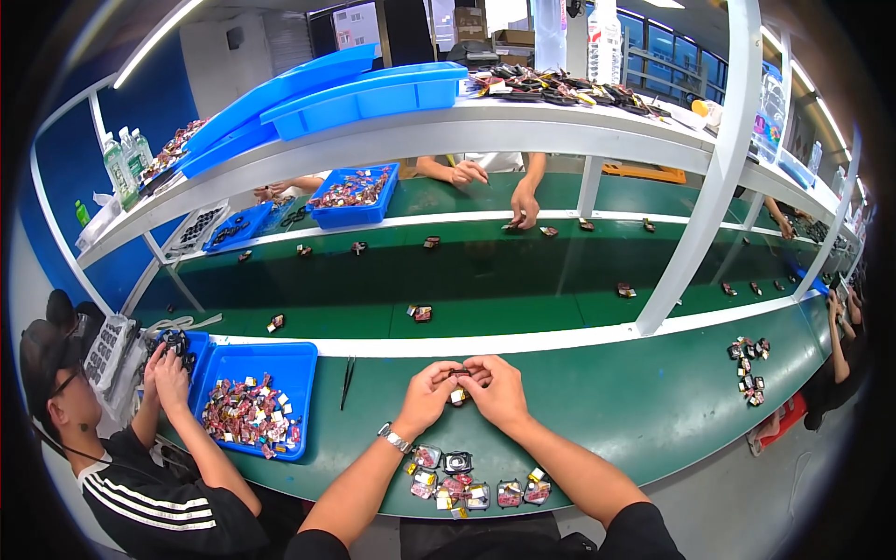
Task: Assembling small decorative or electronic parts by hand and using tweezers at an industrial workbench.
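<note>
The left hand [427, 397] and right hand [499, 390] jointly grasp a small dark component [459, 372] in a pinch grip, positioned to the right of the blue tray [297, 367]. Black tweezers [347, 383] lie just beside the tray's right edge; a group of small assemblies [478, 496] lies farther right of the tray.

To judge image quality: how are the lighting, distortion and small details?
Head view: the white shelf bows, corners turn black; head view: left ceiling light strip glares, a dark band crosses the green belt; head view: small dark part in the fingers is hard to make out.
</note>
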Action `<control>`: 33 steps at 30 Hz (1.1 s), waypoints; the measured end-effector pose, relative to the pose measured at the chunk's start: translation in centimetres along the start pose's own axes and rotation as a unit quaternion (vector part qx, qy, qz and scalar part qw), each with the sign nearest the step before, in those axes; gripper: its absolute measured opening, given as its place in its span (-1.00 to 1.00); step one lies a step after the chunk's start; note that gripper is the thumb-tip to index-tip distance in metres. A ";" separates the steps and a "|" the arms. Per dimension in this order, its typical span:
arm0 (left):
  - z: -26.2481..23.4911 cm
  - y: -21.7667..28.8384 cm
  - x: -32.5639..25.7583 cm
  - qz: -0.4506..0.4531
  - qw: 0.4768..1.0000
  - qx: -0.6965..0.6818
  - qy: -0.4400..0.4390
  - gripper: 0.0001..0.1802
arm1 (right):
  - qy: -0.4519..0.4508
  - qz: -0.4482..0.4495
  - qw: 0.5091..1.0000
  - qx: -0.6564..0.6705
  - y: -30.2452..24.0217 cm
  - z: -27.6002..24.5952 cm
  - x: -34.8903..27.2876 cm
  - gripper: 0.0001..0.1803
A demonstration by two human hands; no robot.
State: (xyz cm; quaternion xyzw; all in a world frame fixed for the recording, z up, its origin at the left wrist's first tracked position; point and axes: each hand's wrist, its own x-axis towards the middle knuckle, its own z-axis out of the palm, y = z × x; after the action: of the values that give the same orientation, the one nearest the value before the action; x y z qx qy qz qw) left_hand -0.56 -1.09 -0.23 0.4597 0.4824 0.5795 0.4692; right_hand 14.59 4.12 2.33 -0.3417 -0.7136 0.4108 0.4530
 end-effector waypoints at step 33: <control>-2.7 0.1 1.9 0.062 0.976 -0.040 0.206 -0.82 | -0.035 -0.011 0.987 -0.157 6.3 4.0 11.4 -0.44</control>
State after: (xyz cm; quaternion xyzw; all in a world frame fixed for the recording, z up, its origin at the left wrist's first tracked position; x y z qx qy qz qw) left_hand -3.47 0.39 -0.29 0.3401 0.5156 0.7084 0.3416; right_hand 7.53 15.52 -0.14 -0.3864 -0.7883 0.3003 0.3730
